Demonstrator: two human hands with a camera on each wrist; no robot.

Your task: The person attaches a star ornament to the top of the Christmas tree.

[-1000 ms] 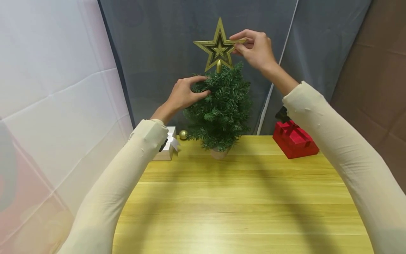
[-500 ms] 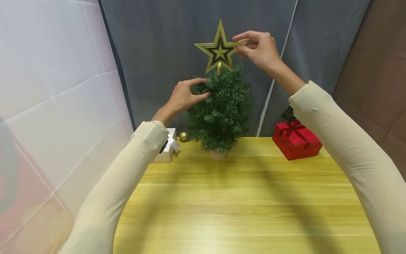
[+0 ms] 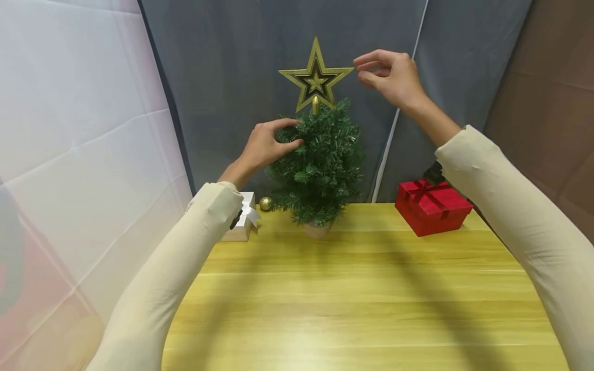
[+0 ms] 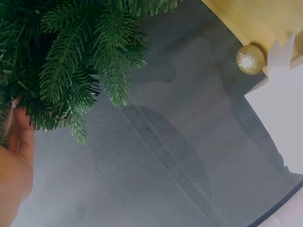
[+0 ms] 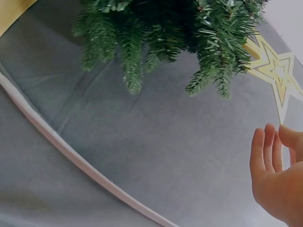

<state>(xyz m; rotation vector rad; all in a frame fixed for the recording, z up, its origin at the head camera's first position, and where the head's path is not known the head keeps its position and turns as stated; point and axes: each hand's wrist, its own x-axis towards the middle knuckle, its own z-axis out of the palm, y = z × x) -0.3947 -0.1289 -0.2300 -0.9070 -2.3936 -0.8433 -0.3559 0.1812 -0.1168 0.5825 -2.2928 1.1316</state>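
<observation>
A small green artificial Christmas tree (image 3: 320, 165) stands upright in a pale pot (image 3: 317, 230) at the back of the table. On its top sits a gold star tree topper (image 3: 316, 81), upright and facing me. My left hand (image 3: 266, 144) holds the tree's upper left side, thumb and fingers curved around the branches; foliage partly hides the fingertips. To the right of the star my right hand (image 3: 392, 74) hovers with relaxed, slightly bent fingers and nothing in them. Its fingertips are just beside the star's right point; the right wrist view (image 5: 279, 163) shows this hand below the star.
A red gift box (image 3: 431, 206) with a dark ribbon sits at the back right. On the back left are a white gift box (image 3: 238, 229) with a white bow and a gold ball ornament (image 3: 265, 203). A grey curtain (image 3: 223, 77) hangs behind the tree.
My right hand has let go of the star's right point and moved away to the right. The star stays on the tree top. The left hand keeps its place on the branches.
</observation>
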